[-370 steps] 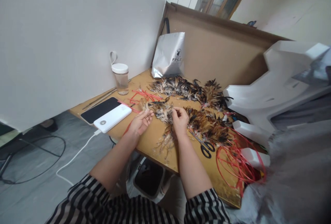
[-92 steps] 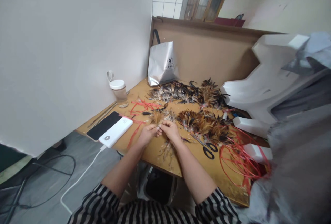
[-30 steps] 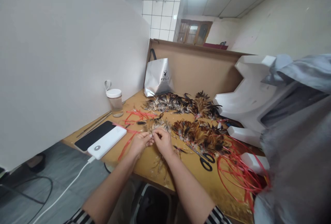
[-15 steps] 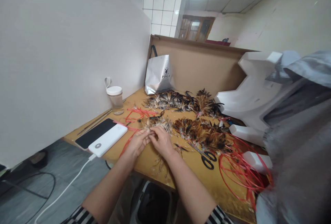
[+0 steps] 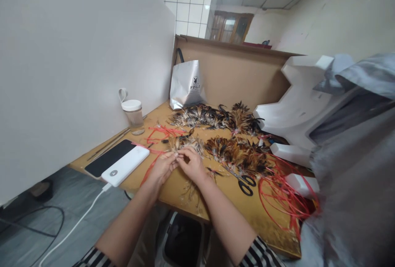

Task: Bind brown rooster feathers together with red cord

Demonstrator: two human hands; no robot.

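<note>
My left hand [image 5: 164, 167] is closed in a pinch at the base of a small bunch of feathers [image 5: 173, 143], whose pale tan tips point away from me. The fingertips of my right hand [image 5: 193, 167] meet the left ones at that same base, pinched together. What lies right between the fingertips is hidden. Pale, fluffy feathers [image 5: 196, 145] lie just beyond my right hand. To its right is a row of brown feather bunches [image 5: 237, 154], with black-handled scissors [image 5: 246, 184] in front. Red plastic strips [image 5: 163, 133] lie beyond my left hand.
A phone [image 5: 111, 158] and white power bank [image 5: 126, 166] lie left, beside a lidded cup [image 5: 133, 114]. Dark feather bunches [image 5: 212, 117] line the back before a silver bag [image 5: 185, 85]. Tangled red strips [image 5: 284, 195] and white foam [image 5: 286, 106] are right. A bin [image 5: 184, 236] stands below.
The view has shifted slightly, so everything sits a little higher and further left. Both hands stay together at the small feather bunch, with only slight finger movement.
</note>
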